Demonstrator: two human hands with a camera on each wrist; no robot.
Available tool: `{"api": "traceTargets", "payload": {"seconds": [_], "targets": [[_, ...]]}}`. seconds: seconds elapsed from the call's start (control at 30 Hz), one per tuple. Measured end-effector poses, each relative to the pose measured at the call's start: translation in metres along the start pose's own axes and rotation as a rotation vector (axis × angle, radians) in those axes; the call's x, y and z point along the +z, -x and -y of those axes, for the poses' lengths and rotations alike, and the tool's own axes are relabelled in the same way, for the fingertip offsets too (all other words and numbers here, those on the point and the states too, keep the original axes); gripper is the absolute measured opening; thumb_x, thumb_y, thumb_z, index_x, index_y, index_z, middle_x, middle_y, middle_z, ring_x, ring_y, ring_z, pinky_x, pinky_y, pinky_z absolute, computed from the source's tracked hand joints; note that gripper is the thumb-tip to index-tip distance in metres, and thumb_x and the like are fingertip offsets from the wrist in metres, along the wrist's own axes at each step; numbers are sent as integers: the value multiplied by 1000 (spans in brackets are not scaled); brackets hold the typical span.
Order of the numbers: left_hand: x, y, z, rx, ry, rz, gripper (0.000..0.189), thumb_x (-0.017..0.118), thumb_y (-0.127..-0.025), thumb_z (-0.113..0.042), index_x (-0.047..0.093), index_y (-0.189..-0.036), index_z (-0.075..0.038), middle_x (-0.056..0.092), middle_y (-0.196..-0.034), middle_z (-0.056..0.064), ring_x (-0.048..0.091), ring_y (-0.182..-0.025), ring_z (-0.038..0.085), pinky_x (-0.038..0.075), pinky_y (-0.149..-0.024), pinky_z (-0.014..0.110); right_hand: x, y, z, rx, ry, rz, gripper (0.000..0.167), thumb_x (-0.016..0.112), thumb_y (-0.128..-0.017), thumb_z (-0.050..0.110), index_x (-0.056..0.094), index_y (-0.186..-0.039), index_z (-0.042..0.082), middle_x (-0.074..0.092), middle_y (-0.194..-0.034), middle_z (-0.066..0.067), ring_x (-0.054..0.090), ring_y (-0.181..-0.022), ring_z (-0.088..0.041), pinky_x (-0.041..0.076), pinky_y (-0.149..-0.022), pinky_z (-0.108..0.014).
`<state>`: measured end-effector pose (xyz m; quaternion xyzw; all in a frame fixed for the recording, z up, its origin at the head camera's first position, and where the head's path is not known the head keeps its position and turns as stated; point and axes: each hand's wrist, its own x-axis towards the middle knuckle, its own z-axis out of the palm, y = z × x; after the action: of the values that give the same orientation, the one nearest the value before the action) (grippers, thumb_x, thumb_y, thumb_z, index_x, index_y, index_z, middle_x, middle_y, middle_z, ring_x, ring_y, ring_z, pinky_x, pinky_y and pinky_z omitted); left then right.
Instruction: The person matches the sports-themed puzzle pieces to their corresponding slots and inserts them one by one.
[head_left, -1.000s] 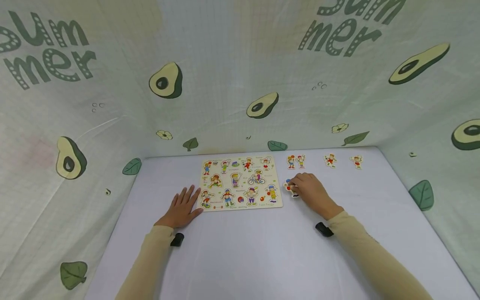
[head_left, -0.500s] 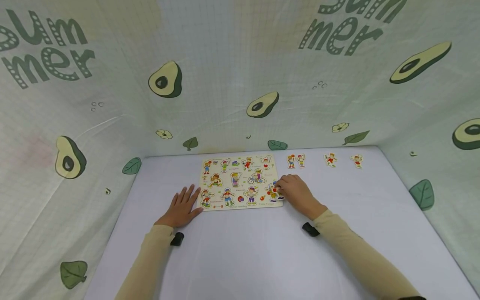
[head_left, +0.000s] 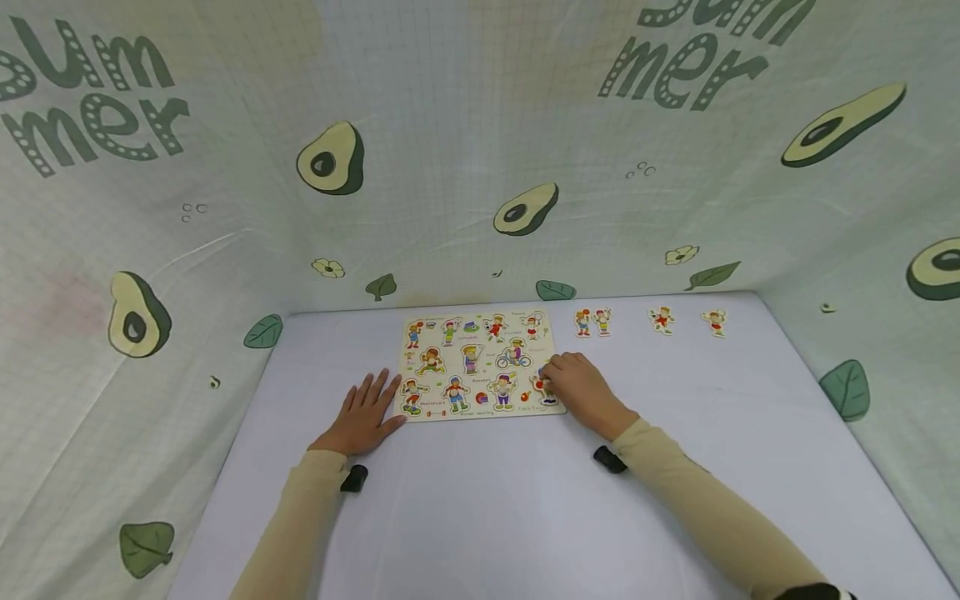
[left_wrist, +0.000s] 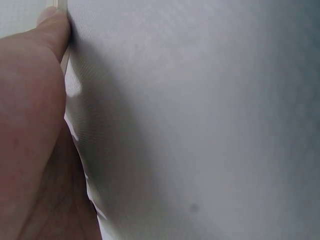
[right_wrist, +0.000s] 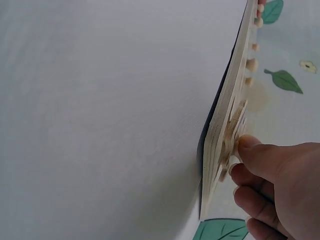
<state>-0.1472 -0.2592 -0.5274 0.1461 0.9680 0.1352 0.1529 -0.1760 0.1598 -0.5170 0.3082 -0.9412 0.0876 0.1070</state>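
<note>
My left hand (head_left: 363, 417) lies palm down with fingers spread at the left edge of a wooden puzzle board (head_left: 487, 380) printed with figures playing sports. Its thumb (left_wrist: 54, 27) touches the board's edge in the left wrist view. At the board's lower right corner, my right hand (head_left: 588, 396) pinches a flat figure-shaped puzzle piece (head_left: 547, 392). The right wrist view has this piece (right_wrist: 231, 137) slightly tilted against the board's face, between thumb and fingers. Small round wooden knobs (right_wrist: 251, 65) stick up from the board beyond it.
Beyond the right hand lie a side-by-side pair of figure pieces (head_left: 592, 322), another figure piece (head_left: 662, 320) and one farther right (head_left: 715, 322). A white cloth-covered table (head_left: 480, 517) carries everything. Behind and beside it hangs a curtain (head_left: 435, 167) printed with avocados.
My right hand has carried the puzzle piece leftward from the table beside the board onto the board's lower right corner. The left hand has stayed in place.
</note>
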Motion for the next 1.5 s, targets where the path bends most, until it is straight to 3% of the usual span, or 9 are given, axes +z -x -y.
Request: {"api": "traceTargets", "payload": {"seconds": [0.3, 0.6, 0.93, 1.13, 1.5], "targets": [[4, -1, 5, 14, 8, -14, 83, 50, -108, -55, 19, -169, -7, 7, -176, 24, 1, -161, 50, 0, -128, 67, 3, -3, 2, 4, 61, 31, 21, 84, -92, 18, 75, -107, 6, 72, -103, -5, 67, -99, -25, 54, -97, -43], [12, -4, 13, 30, 18, -46, 81, 57, -108, -45, 21, -169, -5, 8, -176, 24, 3, -160, 51, 2, -128, 68, 2, -6, 7, 9, 70, 63, 21, 86, -90, 16, 76, -107, 7, 73, -102, -4, 67, -100, -24, 54, -98, -42], [9, -3, 10, 19, 17, -38, 80, 57, -108, -43, 20, -169, -5, 7, -176, 24, 2, -161, 50, 1, -128, 68, 1, -4, 6, 20, 56, 54, 22, 84, -92, 18, 77, -110, 6, 73, -104, -5, 67, -101, -25, 54, -97, -43], [10, -4, 8, 15, 26, -32, 81, 56, -108, -46, 20, -169, -6, 7, -176, 24, 1, -161, 50, 1, -128, 67, -4, 1, -7, 33, 35, -17, 25, 86, -90, 16, 77, -110, 4, 74, -105, -8, 68, -102, -27, 54, -97, -44], [8, -3, 8, 14, 26, -32, 81, 56, -108, -43, 20, -169, -5, 7, -176, 24, 1, -161, 50, 1, -128, 67, -21, 1, -49, 185, 7, -89, 29, 85, -90, 9, 75, -115, -2, 73, -113, -15, 68, -111, -34, 51, -104, -51]]}}
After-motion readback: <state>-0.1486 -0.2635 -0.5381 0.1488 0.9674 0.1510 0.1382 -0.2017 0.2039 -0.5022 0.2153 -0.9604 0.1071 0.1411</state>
